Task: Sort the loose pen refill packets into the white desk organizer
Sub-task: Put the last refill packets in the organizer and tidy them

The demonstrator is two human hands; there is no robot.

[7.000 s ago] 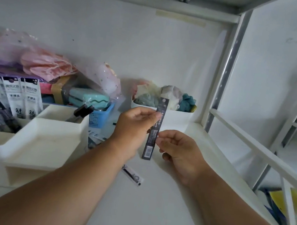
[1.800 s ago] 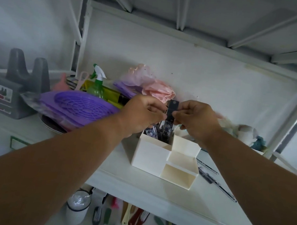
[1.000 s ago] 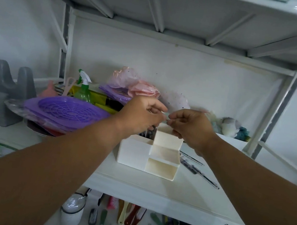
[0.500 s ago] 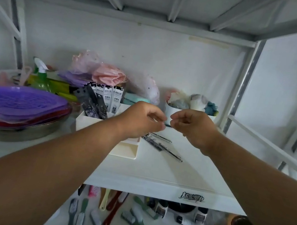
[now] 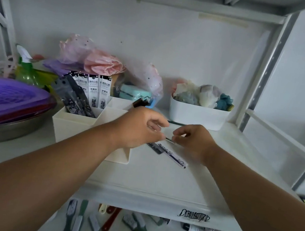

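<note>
A thin refill packet (image 5: 169, 140) is pinched at its ends between the curled fingertips of the left hand (image 5: 138, 127) and the right hand (image 5: 195, 141), just above the shelf (image 5: 158, 179). Beneath it, a long packet (image 5: 170, 153) with a dark end and pale printed strip is seen lying flat. Black and white packets (image 5: 88, 92) are stood upright in the white organizer (image 5: 73, 127) to the left.

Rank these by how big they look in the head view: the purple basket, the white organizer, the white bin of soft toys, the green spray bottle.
1. Purple basket, though it is cut off by the left edge.
2. Organizer and bin look alike; arms hide part of the organizer, so unranked.
3. Spray bottle, smallest.
</note>
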